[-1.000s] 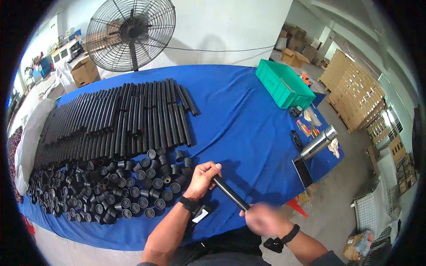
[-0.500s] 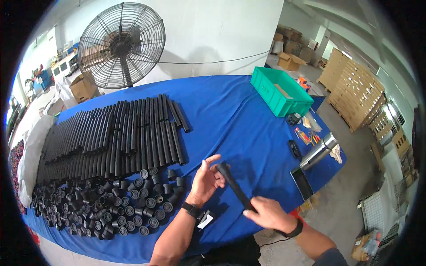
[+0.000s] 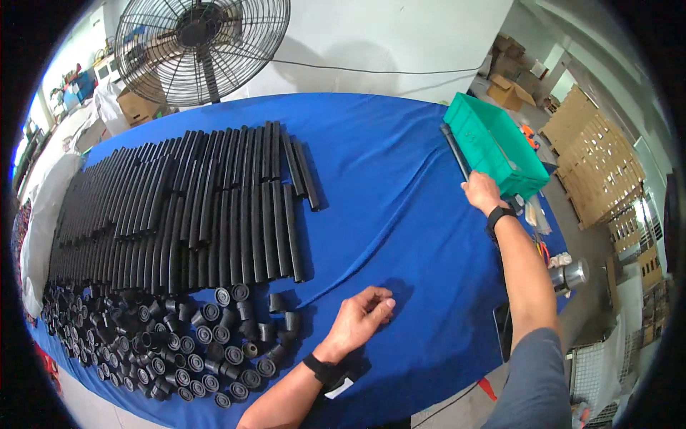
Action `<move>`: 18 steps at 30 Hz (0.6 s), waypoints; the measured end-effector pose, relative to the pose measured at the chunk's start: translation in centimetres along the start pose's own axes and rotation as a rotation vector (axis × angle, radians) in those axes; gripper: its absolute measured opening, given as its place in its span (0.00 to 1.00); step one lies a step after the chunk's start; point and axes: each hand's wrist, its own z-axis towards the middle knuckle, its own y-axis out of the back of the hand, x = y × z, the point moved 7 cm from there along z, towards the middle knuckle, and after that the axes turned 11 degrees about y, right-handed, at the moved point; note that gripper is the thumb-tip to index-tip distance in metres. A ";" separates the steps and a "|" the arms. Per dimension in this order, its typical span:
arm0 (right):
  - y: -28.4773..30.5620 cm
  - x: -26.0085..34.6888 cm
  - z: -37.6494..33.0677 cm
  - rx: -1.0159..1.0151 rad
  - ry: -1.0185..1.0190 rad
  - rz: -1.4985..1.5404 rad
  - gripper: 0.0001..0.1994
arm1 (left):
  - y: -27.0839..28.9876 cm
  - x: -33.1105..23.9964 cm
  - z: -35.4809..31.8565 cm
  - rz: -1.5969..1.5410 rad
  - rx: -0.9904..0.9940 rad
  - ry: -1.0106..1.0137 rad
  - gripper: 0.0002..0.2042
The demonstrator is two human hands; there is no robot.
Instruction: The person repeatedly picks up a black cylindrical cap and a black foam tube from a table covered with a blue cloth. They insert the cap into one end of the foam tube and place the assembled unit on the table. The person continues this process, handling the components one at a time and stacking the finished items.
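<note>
One black tube [image 3: 455, 151], alongside the left wall of the green crate [image 3: 474, 141] on the blue-covered counter [image 3: 429, 286], near end within the closed grip of the right hand [image 3: 483, 191]; left hand [image 3: 359, 319], grip loosely curled, nothing visible inside, right of the black caps [image 3: 187, 344].

A slim, straight, black cylindrical tube [image 3: 456, 152] in the upper right of the frame slants from upper left to lower right, its far tip darker, its near end grasped and partly hidden.
</note>
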 end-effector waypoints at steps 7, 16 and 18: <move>-4.6 -2.2 6.0 0.150 -0.158 -0.008 0.19 | 0.3 -0.4 -0.3 0.133 -0.011 0.028 0.15; -8.5 -5.0 8.9 0.148 -0.078 -0.026 0.21 | 0.2 -1.0 -0.1 0.185 -0.028 0.026 0.15; -8.0 -4.4 8.8 0.175 -0.090 -0.020 0.24 | 0.4 -1.2 -0.2 0.193 -0.036 0.025 0.15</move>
